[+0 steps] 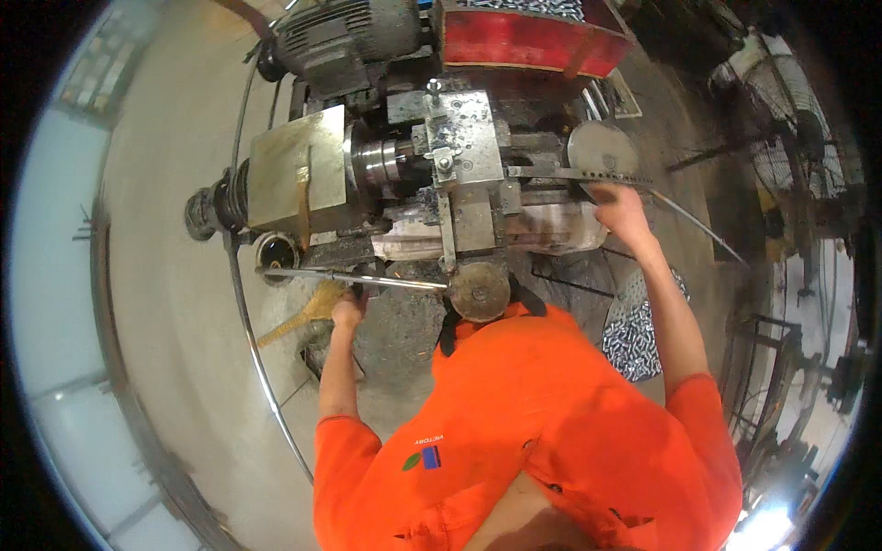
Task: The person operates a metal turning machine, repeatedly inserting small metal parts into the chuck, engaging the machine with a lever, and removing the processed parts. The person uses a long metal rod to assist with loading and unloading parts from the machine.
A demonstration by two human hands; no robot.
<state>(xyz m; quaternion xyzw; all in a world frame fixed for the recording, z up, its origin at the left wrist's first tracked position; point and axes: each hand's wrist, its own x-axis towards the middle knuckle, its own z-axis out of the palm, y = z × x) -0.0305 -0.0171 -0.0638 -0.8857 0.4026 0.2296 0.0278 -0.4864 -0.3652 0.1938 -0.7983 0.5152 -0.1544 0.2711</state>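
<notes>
As a person (542, 395) in orange stands at a machine (469, 133), the left hand (348, 309) is just below a steel rod (395, 281), its grip too hidden to tell. The right hand (625, 213) is at the perforated bar (556, 172) jutting from the machine's right, near a disc (602, 147); its grip looks curled, but what it pinches cannot be told. A red bin (514, 41) stands beyond.

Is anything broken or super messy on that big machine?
Nothing looks clearly broken or spilled. The messiest bit is the motor at the back: it looks dark and grimy, while the boxy metal cover in front of it is much shinier.
</notes>
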